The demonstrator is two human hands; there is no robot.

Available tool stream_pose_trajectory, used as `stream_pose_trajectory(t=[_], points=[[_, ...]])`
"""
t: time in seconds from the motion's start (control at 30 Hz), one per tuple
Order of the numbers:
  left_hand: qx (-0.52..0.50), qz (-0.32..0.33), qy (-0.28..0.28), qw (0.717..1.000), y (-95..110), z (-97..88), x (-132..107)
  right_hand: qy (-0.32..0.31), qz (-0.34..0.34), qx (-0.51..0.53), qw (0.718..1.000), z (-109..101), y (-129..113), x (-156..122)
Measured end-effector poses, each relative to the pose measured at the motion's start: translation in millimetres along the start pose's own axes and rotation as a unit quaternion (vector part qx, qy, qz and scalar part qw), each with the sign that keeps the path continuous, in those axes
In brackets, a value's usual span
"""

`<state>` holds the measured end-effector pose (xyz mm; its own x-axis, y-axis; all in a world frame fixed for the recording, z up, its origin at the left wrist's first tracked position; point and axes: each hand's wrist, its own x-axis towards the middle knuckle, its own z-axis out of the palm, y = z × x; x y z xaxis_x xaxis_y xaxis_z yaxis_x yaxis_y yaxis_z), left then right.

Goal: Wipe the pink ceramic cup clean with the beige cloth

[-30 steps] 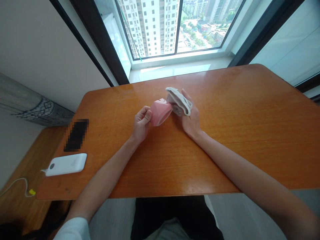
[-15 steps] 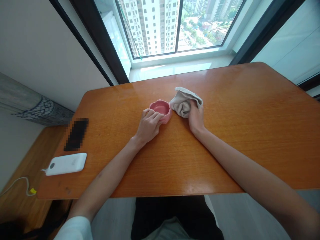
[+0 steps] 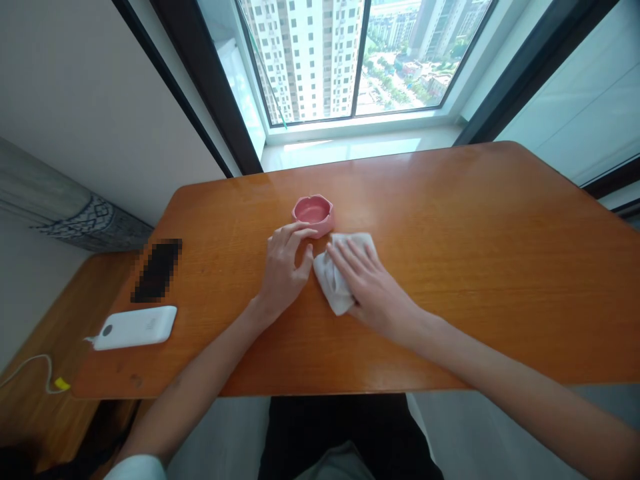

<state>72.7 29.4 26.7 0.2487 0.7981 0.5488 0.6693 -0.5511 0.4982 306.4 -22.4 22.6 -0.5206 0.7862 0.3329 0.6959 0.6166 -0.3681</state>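
A small pink bowl (image 3: pixel 313 213) stands upright on the orange wooden table (image 3: pixel 450 253). My left hand (image 3: pixel 284 270) rests flat on the table just in front of the bowl, fingers spread, fingertips close to its rim, holding nothing. A white cloth (image 3: pixel 334 280) lies flat on the table to the right of that hand. My right hand (image 3: pixel 367 283) lies on top of the cloth with fingers stretched out, pressing it down.
A white power bank (image 3: pixel 134 327) with a cable lies near the table's left front corner, a dark pixelated phone-sized object (image 3: pixel 157 270) behind it. A large window runs behind the table's far edge. A lower wooden surface (image 3: pixel 35 347) sits to the left.
The pink bowl went from being held tilted in my left hand to standing on the table, then was let go. The cloth came down from beside the bowl and now lies flat under my right hand.
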Motion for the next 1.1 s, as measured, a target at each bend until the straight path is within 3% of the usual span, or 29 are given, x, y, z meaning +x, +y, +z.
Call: stream_pose_trajectory(t=[0.1, 0.23, 0.33, 0.47, 0.57, 0.67, 0.77, 0.83, 0.87, 0.93, 1.0, 1.1], points=[[-0.053, -0.025, -0.031, 0.998, 21, -24.9, -25, -0.109, -0.041, 0.020, 0.993, -6, -19, -27], [-0.064, -0.020, -0.102, 0.993, 54, -44.7, -67, -0.070, -0.018, 0.038, 0.997, -26, -17, -46], [-0.046, 0.020, -0.146, 0.988, 79, -39.1, -99, -0.069, -0.025, 0.074, 0.995, -34, -15, -52], [0.053, 0.036, -0.121, 0.991, 90, -16.7, -124, -0.049, -0.035, 0.043, 0.997, -24, -18, -53], [0.098, 0.054, -0.131, 0.985, 83, -8.1, -121, 0.004, -0.015, 0.014, 1.000, -18, -14, -48], [0.148, 0.120, -0.140, 0.972, 65, -13.6, -106, 0.076, 0.084, 0.126, 0.986, -26, -1, -41], [0.206, 0.157, -0.158, 0.953, 42, -29.6, -91, 0.161, 0.257, 0.262, 0.916, -41, 16, -45], [0.244, 0.159, -0.168, 0.942, 25, -42.9, -86, 0.210, 0.347, 0.275, 0.872, -46, 27, -56], [0.254, 0.164, -0.167, 0.938, 18, -49.7, -85, 0.205, 0.376, 0.251, 0.868, -47, 31, -65], [0.248, 0.171, -0.177, 0.937, 6, -62.9, -87, 0.120, 0.402, 0.172, 0.891, -45, 33, -85], [0.218, 0.164, -0.199, 0.941, 2, -74.7, -90, 0.038, 0.392, 0.106, 0.913, -42, 28, -102], [0.160, 0.113, -0.232, 0.953, 4, -87.0, -92, -0.034, 0.372, 0.006, 0.928, -43, 12, -113]])
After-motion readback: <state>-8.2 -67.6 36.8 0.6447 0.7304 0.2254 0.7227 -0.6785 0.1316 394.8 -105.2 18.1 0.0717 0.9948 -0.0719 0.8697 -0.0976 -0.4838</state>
